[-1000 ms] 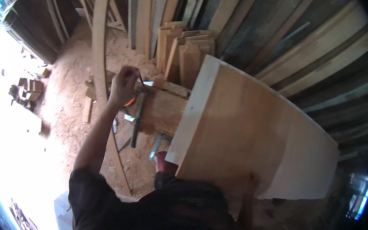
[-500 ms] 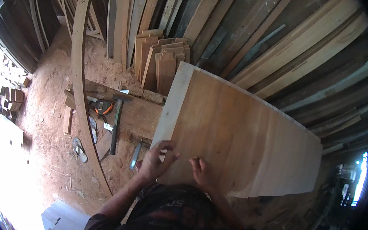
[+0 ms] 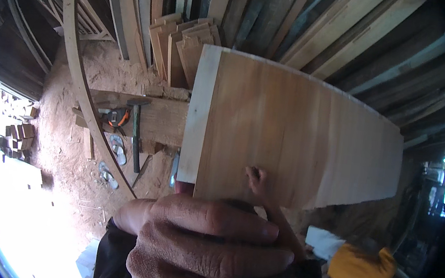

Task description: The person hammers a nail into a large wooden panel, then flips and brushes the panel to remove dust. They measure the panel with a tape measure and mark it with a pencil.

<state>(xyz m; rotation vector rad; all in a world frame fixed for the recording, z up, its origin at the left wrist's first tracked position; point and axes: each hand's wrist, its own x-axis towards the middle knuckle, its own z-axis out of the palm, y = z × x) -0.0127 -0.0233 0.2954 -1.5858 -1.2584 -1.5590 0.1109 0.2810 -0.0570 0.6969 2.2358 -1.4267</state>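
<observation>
My left hand (image 3: 210,245) is raised close in front of me, very large in the view. Its fingers are bent and pressed together, pointing right; whatever they may hold is hidden. Beyond it lies a broad, light-brown wooden panel (image 3: 268,122) with a pale strip along its left edge. Over the panel's near part is my right hand (image 3: 255,180), its fingers closed in a pinch; anything in them is too small to make out. To the panel's left, a hammer (image 3: 135,137) and an orange-and-black tape measure (image 3: 118,117) rest on a thick plank (image 3: 164,121).
A long curved wooden strip (image 3: 78,56) crosses the left side. Short boards (image 3: 181,46) and long planks (image 3: 344,32) lean at the back. Sandals (image 3: 108,174) lie on the dusty ground (image 3: 65,121). Orange-yellow cloth (image 3: 360,275) shows at the lower right.
My left hand has come up from the panel's left edge to close before the camera. My right hand stays pinched over the panel. The view has shifted, revealing more of the yellow cloth.
</observation>
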